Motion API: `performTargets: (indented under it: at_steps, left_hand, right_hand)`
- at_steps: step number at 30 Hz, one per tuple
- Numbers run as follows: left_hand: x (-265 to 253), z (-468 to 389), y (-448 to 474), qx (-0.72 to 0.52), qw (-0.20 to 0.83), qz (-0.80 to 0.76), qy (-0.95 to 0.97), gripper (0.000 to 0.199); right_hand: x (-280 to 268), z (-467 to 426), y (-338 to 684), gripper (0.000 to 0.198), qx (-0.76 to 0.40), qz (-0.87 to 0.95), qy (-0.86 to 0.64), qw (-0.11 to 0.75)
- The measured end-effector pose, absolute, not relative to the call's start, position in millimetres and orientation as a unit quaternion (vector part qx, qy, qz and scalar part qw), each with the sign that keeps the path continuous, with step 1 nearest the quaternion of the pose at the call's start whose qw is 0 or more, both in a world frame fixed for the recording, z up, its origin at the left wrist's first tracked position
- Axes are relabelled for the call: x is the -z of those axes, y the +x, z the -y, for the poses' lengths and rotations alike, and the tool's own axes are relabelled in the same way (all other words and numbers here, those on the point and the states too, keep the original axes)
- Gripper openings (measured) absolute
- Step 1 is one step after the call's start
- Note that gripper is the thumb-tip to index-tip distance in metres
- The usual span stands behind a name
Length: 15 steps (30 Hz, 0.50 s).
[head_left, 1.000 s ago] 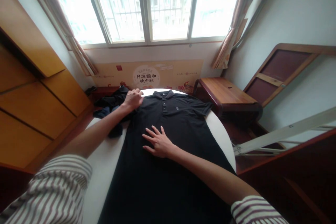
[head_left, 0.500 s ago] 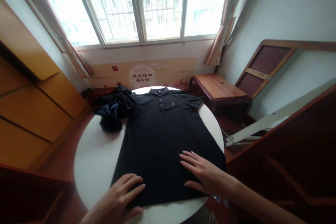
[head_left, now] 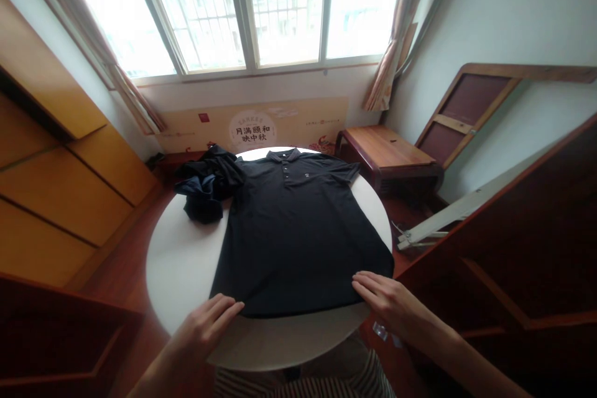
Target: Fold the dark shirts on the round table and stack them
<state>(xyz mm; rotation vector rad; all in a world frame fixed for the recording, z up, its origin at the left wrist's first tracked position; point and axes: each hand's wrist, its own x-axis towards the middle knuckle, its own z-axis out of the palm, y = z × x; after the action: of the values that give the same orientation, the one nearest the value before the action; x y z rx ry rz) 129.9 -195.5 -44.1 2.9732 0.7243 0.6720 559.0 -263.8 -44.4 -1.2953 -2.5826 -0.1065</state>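
A black polo shirt point(head_left: 293, 236) lies spread front up, its collar at the far side and its hem facing me. At the hem's left corner, my left hand point(head_left: 208, 323) is closed on the shirt's edge with its fingers together. My right hand point(head_left: 389, 301) pinches the hem near its right corner; the thumb is hidden beneath the cloth. Beside the shirt's left sleeve area sits a crumpled heap of dark clothes point(head_left: 205, 189), black and navy.
The round white table point(head_left: 180, 261) bears the clothes. Wooden chair backs point(head_left: 60, 336) flank me on both sides. Behind to the right stands a low wooden table point(head_left: 387, 149), and a long printed cardboard panel point(head_left: 298, 124) leans under the window.
Both hands have gone from lying spread on the shirt to gripping its hem at the corners. The hem has moved away from me, baring more of the table's near edge.
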Motion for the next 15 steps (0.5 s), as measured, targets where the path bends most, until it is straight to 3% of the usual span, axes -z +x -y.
performTargets:
  at_steps: [11, 15]
  left_hand:
    - [44.2, 204.0, 122.0, -0.206, 0.019, -0.185, 0.961, 0.022]
    - [41.6, 205.3, 119.7, -0.221, 0.049, -0.196, 0.954, 0.023]
  right_hand:
    - [31.1, 277.8, 559.5, 0.018, -0.010, 0.900, -0.417, 0.128]
    - [13.6, 277.7, 553.9, 0.023, -0.066, 0.891, -0.428, 0.135]
